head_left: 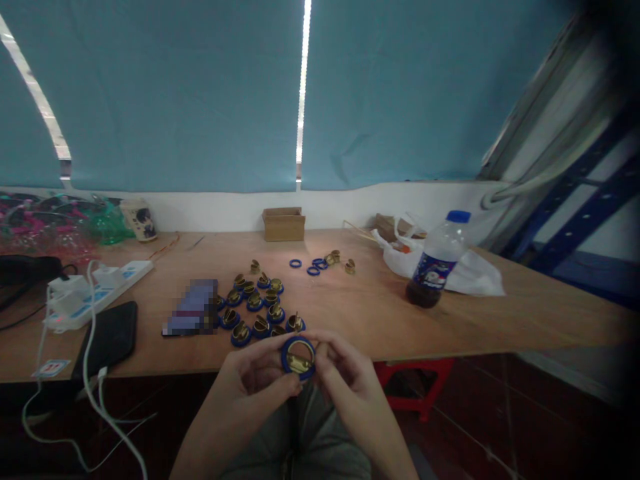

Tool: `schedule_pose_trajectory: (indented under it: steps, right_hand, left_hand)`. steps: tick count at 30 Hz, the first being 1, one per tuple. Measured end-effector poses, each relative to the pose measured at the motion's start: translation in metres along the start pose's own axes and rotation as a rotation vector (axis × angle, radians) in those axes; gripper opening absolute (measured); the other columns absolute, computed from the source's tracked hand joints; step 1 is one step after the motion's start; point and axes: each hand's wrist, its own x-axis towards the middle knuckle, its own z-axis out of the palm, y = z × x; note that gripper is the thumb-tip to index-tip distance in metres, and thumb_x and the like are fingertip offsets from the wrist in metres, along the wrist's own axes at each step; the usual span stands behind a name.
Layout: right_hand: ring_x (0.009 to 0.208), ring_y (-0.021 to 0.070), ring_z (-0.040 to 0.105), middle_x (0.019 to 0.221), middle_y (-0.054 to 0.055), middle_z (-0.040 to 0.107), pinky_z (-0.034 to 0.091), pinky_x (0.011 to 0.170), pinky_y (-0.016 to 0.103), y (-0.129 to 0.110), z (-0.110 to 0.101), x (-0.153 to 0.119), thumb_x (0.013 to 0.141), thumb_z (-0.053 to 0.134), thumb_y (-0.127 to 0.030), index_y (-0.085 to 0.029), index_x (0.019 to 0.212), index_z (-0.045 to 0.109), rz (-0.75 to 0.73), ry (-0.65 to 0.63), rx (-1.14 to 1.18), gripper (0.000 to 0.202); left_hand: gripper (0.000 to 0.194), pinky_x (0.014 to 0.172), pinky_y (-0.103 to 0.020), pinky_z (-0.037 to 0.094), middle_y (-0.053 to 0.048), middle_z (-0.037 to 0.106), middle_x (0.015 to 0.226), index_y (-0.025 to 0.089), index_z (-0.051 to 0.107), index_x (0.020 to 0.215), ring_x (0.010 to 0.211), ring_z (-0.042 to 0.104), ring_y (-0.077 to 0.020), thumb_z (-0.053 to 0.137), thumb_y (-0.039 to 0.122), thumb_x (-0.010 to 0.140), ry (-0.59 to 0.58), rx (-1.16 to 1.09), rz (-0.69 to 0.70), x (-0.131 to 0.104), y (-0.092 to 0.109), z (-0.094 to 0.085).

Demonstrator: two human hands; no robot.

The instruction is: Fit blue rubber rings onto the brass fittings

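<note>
Between my two hands, just in front of the table's near edge, is a round brass-coloured part with a blue ring [299, 358] around it. My left hand [257, 387] grips it from the left, thumb at its lower edge. Fingers of my right hand [347, 380] pinch its right side. Beyond them on the wooden table [380, 320] lie several similar brass parts with blue rings [255, 301], grouped left of centre. Farther back are several loose blue rings [295, 263] and a few brass parts without visible rings [350, 267].
A cardboard box [284, 225] stands at the back. On the right are a cola bottle [435, 263] and a white plastic bag [395, 257]. To the left are a pixelated phone-like object [194, 308], a black device [114, 333] and a power strip [100, 293] with cables.
</note>
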Motion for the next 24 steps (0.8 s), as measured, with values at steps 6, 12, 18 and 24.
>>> schedule_pose_trajectory:
  steps: [6, 12, 18, 24]
  right_hand:
    - [0.058, 0.0113, 0.043, 0.066, -0.004, 0.047, 0.035, 0.054, 0.023, 0.0012, -0.0016, -0.0024, 0.094, 0.050, -0.028, -0.021, 0.107, 0.066, -0.049, -0.012, -0.034, 0.022]
    - [0.057, 0.0113, 0.044, 0.063, -0.005, 0.046, 0.036, 0.053, 0.023, 0.0047, -0.0051, -0.0029, 0.092, 0.051, -0.024, -0.020, 0.105, 0.067, -0.133, 0.035, -0.088, 0.021]
    - [0.059, 0.0113, 0.049, 0.066, -0.005, 0.050, 0.040, 0.057, 0.023, 0.0050, -0.0063, -0.0057, 0.095, 0.051, -0.026, -0.022, 0.111, 0.064, -0.159, 0.019, -0.124, 0.021]
    - [0.063, 0.0126, 0.057, 0.072, -0.003, 0.060, 0.045, 0.060, 0.023, 0.0065, -0.0041, -0.0043, 0.099, 0.046, -0.029, -0.022, 0.115, 0.061, -0.090, -0.012, -0.182, 0.022]
  left_hand:
    - [0.038, 0.077, -0.023, 0.055, -0.005, 0.080, 0.091, 0.022, 0.072, 0.114, 0.079, 0.072, -0.0143, 0.078, 0.018, 0.076, -0.029, -0.001, 0.020, -0.0029, 0.0008, -0.0031]
    - [0.037, 0.090, -0.031, 0.054, -0.006, 0.078, 0.107, 0.027, 0.070, 0.119, 0.098, 0.072, -0.0202, 0.073, 0.025, 0.082, -0.089, -0.022, 0.030, -0.0052, -0.0011, -0.0008]
    - [0.031, 0.088, -0.028, 0.057, -0.003, 0.076, 0.114, 0.033, 0.070, 0.118, 0.103, 0.070, -0.0193, 0.068, 0.031, 0.087, -0.035, 0.064, 0.058, -0.0040, -0.0020, -0.0005]
    - [0.027, 0.087, -0.030, 0.058, -0.004, 0.075, 0.116, 0.029, 0.072, 0.115, 0.103, 0.070, -0.0214, 0.063, 0.031, 0.089, 0.021, 0.156, 0.095, -0.0015, -0.0005, 0.0026]
